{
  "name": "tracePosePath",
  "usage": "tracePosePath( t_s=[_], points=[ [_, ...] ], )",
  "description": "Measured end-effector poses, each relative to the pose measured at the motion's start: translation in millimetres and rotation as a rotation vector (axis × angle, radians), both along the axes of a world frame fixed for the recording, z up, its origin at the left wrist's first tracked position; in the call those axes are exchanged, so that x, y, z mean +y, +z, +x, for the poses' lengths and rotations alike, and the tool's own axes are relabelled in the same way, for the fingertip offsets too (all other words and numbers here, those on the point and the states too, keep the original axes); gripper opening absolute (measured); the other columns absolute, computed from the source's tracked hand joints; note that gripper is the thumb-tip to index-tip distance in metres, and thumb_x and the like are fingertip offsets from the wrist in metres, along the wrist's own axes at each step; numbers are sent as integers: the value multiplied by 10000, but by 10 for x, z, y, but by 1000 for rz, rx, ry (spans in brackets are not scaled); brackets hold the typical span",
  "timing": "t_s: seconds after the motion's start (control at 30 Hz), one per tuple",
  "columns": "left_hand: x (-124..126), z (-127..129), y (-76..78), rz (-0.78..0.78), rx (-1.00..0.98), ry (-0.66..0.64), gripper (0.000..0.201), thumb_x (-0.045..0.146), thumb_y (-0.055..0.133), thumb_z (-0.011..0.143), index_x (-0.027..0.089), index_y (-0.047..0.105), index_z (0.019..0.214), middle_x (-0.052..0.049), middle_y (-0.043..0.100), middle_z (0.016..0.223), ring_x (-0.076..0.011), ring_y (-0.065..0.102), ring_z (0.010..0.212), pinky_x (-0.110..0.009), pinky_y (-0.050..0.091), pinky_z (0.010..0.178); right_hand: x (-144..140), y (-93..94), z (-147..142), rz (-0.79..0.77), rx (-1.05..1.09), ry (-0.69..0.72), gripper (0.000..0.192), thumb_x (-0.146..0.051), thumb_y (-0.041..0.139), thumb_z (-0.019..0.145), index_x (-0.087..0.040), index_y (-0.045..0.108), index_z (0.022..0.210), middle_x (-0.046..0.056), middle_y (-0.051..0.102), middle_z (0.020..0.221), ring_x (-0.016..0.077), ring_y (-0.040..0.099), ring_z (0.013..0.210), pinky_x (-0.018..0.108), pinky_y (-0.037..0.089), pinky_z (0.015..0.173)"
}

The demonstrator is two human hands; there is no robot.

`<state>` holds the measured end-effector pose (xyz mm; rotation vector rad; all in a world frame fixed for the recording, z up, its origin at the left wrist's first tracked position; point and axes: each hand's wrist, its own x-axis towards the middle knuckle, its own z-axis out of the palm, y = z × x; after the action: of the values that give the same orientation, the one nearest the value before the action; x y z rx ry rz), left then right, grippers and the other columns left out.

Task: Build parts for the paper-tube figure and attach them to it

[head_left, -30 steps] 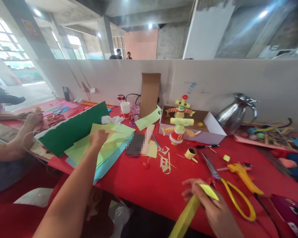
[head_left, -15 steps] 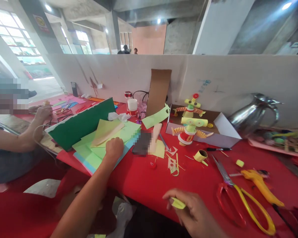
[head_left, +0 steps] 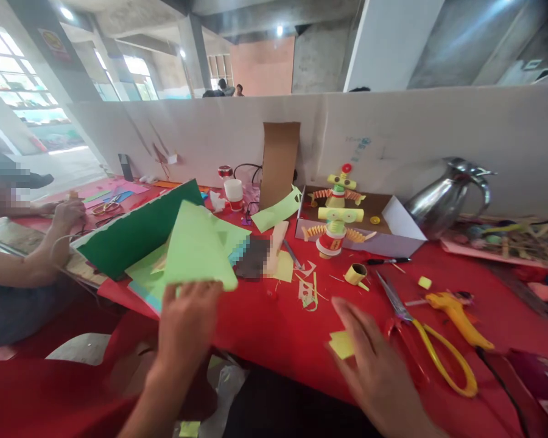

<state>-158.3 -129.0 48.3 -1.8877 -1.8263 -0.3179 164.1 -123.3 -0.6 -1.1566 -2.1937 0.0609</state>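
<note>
My left hand (head_left: 189,325) grips the near edge of a light green sheet of paper (head_left: 196,243), raised and tilted above the stack of coloured paper (head_left: 141,271). A small yellow piece of paper (head_left: 342,345) is held in my right hand (head_left: 374,359), between the thumb and the fingers, low over the table's front edge. Large scissors (head_left: 420,331) with a red and a yellow handle lie just right of that hand. Beyond it are thin paper scraps (head_left: 308,292) and a small yellow paper tube (head_left: 356,274).
Two paper robot figures stand by a shallow box: the nearer one (head_left: 332,234) in front, the other (head_left: 340,191) behind. A yellow glue gun (head_left: 461,316), a metal jug (head_left: 442,198) and a green board (head_left: 137,234) surround the work area. At left sits another person (head_left: 22,261).
My left hand has taken up a green sheet from the stack and drawn it toward me. My right hand has risen slightly, its fingers straighter, with the yellow piece still in it.
</note>
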Motion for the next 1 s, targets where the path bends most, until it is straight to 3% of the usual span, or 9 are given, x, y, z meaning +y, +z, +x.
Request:
tracePosePath(
  t_s=[0.1, 0.17, 0.23, 0.33, 0.43, 0.57, 0.77, 0.87, 1.0],
  points=[
    [-503, 501, -440, 59, -43, -370, 323, 90, 435, 901, 250, 714, 927, -44, 716, 828, -231, 637, 834, -487, 334, 983, -66, -16, 125, 158, -173, 9, 793, -40, 468, 886, -342, 190, 1564, 122, 403, 1543, 309, 577, 1238, 431, 585, 869],
    [-695, 739, -584, -21, -120, -462, 301, 103, 453, 934, 237, 698, 1046, -36, 727, 901, -207, 633, 877, -471, 310, 997, -151, -33, 207, 173, -233, 75, 872, 18, 466, 878, -472, 168, 1534, 72, 366, 1570, 268, 612, 1192, 391, 590, 836],
    [-780, 891, -606, -114, -159, -508, 300, 128, 462, 956, 199, 653, 1176, -50, 725, 952, -206, 626, 923, -472, 285, 1005, -227, -50, 287, 122, -278, 154, 902, 60, 451, 873, -533, 195, 1503, 44, 374, 1568, 221, 641, 1149, 349, 589, 826],
    [-809, 951, -532, -214, -155, -557, 334, 118, 453, 962, 161, 613, 1252, -53, 721, 913, -202, 624, 913, -472, 262, 1014, -269, -85, 411, 20, -352, 190, 746, 55, 446, 868, -392, 409, 1464, 85, 462, 1515, 209, 682, 1066, 343, 599, 815],
    [-832, 791, -493, -232, -142, -602, 412, 93, 454, 953, 217, 579, 1325, -55, 737, 1037, -190, 634, 966, -456, 246, 1053, -248, -135, 534, -63, -369, 150, 542, 19, 472, 842, -238, 618, 1297, 114, 515, 1472, 222, 695, 1046, 329, 609, 791],
    [-834, 301, -647, -82, -190, -454, 515, 98, 548, 885, 365, 585, 1323, -48, 640, 1339, -266, 550, 1237, -463, 301, 1072, -207, -162, 652, -110, -336, 128, 597, 9, 490, 775, -247, 631, 1295, 101, 487, 1495, 221, 692, 1064, 271, 593, 704],
    [-653, -266, -986, -105, -413, -445, 502, 78, 530, 822, 307, 627, 1258, -67, 668, 1292, -233, 620, 1173, -413, 454, 1001, 31, -36, 681, -176, -397, 231, 455, -169, 519, 941, -339, 575, 1359, 69, 429, 1543, 186, 730, 885, 297, 583, 691],
    [-549, -408, -985, -107, -511, -369, 478, 152, 562, 808, 265, 625, 1268, -89, 627, 1352, -256, 599, 1219, -420, 495, 995, 111, 22, 647, -251, -476, 303, 394, -169, 510, 946, -333, 640, 1281, 47, 498, 1497, 184, 739, 864, 287, 581, 673],
    [-487, -559, -871, -206, -579, -436, 270, 186, 544, 848, 290, 754, 981, -28, 730, 1179, -253, 625, 1191, -437, 482, 1026, -55, -21, 571, -337, -476, 259, 571, -176, 568, 862, -340, 523, 1406, 72, 497, 1495, 210, 743, 848, 362, 604, 713]
  ],
)
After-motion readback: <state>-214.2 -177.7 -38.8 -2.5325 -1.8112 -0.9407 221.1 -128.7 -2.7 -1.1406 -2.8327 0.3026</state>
